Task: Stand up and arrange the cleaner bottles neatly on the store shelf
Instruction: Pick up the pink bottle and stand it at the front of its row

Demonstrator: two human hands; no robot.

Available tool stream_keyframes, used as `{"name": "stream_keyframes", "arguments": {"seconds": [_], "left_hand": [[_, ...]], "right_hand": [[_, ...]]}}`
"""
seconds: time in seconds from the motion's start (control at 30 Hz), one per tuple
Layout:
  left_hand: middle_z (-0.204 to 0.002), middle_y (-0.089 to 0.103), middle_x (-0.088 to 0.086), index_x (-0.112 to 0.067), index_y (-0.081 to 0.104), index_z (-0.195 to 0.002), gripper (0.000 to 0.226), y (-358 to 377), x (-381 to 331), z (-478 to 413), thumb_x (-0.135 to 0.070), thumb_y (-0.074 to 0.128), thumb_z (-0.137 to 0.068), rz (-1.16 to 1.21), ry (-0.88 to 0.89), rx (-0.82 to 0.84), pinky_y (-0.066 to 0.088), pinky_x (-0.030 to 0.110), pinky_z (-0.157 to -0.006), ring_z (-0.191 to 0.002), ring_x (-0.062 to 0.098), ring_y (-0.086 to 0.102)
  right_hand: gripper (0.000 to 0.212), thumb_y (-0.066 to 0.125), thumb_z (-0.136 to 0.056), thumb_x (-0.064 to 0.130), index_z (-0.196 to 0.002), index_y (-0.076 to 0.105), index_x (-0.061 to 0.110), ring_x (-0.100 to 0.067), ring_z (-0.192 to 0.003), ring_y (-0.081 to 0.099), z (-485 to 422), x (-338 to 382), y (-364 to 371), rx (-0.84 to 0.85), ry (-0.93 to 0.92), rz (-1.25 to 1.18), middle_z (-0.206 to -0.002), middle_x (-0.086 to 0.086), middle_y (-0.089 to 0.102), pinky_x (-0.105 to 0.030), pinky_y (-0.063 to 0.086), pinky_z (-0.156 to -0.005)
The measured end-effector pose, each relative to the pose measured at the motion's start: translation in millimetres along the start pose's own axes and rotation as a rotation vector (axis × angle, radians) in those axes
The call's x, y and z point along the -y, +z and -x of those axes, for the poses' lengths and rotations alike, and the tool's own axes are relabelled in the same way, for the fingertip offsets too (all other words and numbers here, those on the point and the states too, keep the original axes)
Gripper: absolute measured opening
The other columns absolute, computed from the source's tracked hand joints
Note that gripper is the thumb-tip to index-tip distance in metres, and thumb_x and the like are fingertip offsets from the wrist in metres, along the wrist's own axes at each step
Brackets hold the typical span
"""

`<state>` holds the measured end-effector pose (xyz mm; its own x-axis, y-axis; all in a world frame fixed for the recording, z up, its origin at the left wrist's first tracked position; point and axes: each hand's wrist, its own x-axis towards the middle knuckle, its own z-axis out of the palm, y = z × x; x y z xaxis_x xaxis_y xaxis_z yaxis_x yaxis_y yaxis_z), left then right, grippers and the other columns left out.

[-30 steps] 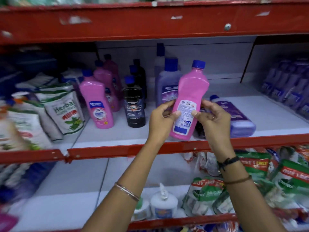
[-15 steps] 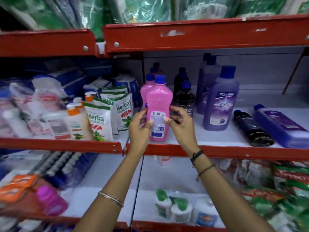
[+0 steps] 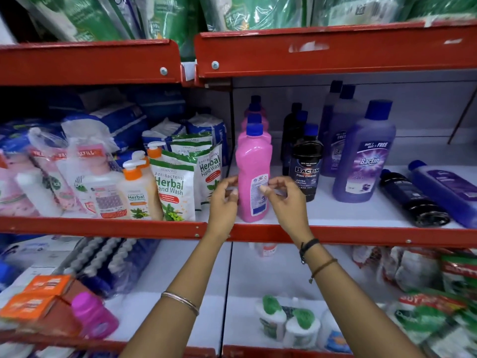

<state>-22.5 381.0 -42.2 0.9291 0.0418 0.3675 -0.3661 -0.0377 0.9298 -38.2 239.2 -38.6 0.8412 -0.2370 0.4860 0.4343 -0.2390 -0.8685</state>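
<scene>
Pink bottle (image 3: 254, 174) now upright at shelf (image 3: 335, 232) front edge, bare room to its right, vs lifted 1s ago; left hand (image 3: 223, 200) & right hand (image 3: 286, 200) loosely open, fingertips touching its sides.

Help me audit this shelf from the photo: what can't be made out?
- Head view: rear pink bottles hidden behind the front pink bottle; count unclear.
- Its label print is too small, partly covered by right hand fingers.
- Lying purple bottle cut off by right edge.
- Far-left packs blurred.

Bottle (image 3: 253, 174) upright — between hands.
</scene>
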Motion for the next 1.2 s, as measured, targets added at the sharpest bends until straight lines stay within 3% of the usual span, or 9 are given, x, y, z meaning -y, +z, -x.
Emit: {"name": "stream_keyframes", "arguments": {"seconds": [0.17,0.27,0.43,0.53,0.7,0.87,0.97,1.07,1.2], "left_hand": [[-0.121,0.058,0.005,-0.03,0.052,-0.101,0.029,-3,-4,-1,-0.006,0.059,-0.087,0.013,-0.006,0.199,0.044,0.029,-0.1,-0.116,0.016,0.054],[-0.107,0.055,0.001,-0.021,0.047,-0.097,0.025,-1,-2,-3,0.0,0.056,-0.087,0.026,0.001,0.185,0.047,0.016,-0.087,-0.106,0.013,0.054],[-0.12,0.052,0.006,-0.015,0.04,-0.117,0.036,-1,2,-7,0.003,0.052,-0.088,0.089,-0.043,0.051,0.05,0.015,-0.08,-0.11,0.016,0.055],[-0.118,0.052,0.005,-0.013,0.037,-0.128,0.046,-1,3,-7,0.001,0.055,-0.088,0.063,-0.036,0.027,0.053,0.018,-0.079,-0.107,0.016,0.056],[-0.131,0.047,0.012,-0.022,0.044,-0.118,0.046,5,6,0,-0.002,0.064,-0.083,-0.107,0.035,-0.028,0.051,0.017,-0.08,-0.109,0.018,0.056],[-0.13,0.044,0.015,-0.007,0.043,-0.122,0.046,29,-10,22,-0.001,0.064,-0.082,-0.142,0.095,-0.286,0.045,0.001,-0.068,-0.116,0.019,0.051],[-0.132,0.038,0.016,-0.004,0.044,-0.119,0.039,58,-25,43,0.0,0.058,-0.083,-0.228,0.368,-0.412,0.04,0.007,-0.091,-0.121,0.015,0.041],[-0.137,0.036,0.008,-0.017,0.043,-0.117,0.036,96,-31,50,-0.007,0.055,-0.084,-0.351,0.5,-0.33,0.025,0.023,-0.112,-0.135,0.023,0.032],[-0.123,0.049,0.011,-0.006,0.05,-0.111,0.03,162,-45,55,-0.001,0.052,-0.082,-0.252,0.522,-0.128,0.032,0.026,-0.107,-0.121,0.022,0.043]], "right_hand": [[0.053,0.075,-0.075,0.032,-0.119,0.055,0.011,-0.009,-0.108,0.059,-2,0,-6,0.167,0.054,-0.005,-0.119,0.0,0.06,-0.005,0.047,-0.08],[0.039,0.073,-0.076,0.034,-0.11,0.057,0.022,-0.007,-0.104,0.064,-8,0,-9,0.255,0.061,-0.016,-0.113,0.003,0.066,-0.017,0.051,-0.087],[0.027,0.063,-0.086,0.025,-0.112,0.059,0.016,-0.02,-0.106,0.063,-17,-5,-9,0.293,0.054,-0.025,-0.109,0.004,0.065,-0.038,0.053,-0.093],[0.028,0.057,-0.091,0.024,-0.116,0.061,0.016,-0.026,-0.107,0.062,-20,-6,-9,0.257,0.04,0.003,-0.115,-0.007,0.064,-0.05,0.052,-0.094],[0.034,0.055,-0.092,0.019,-0.124,0.057,0.007,-0.022,-0.107,0.063,-20,-3,-11,0.225,0.069,0.026,-0.113,-0.005,0.064,-0.042,0.054,-0.093],[0.032,0.058,-0.091,0.021,-0.119,0.06,0.007,-0.018,-0.103,0.063,-17,1,-21,0.205,0.071,0.028,-0.111,-0.005,0.066,-0.033,0.053,-0.092],[0.028,0.061,-0.089,0.021,-0.116,0.062,0.012,-0.018,-0.102,0.064,-11,2,-48,0.149,0.083,0.012,-0.109,-0.005,0.068,-0.031,0.051,-0.093],[0.03,0.061,-0.089,0.018,-0.117,0.058,0.011,-0.014,-0.101,0.063,-6,3,-94,0.093,0.125,-0.018,-0.11,-0.007,0.067,-0.029,0.05,-0.092],[0.025,0.061,-0.088,0.014,-0.113,0.058,0.011,-0.018,-0.101,0.062,-7,-2,-170,-0.014,0.163,0.069,-0.11,-0.008,0.066,-0.03,0.048,-0.094]]}}
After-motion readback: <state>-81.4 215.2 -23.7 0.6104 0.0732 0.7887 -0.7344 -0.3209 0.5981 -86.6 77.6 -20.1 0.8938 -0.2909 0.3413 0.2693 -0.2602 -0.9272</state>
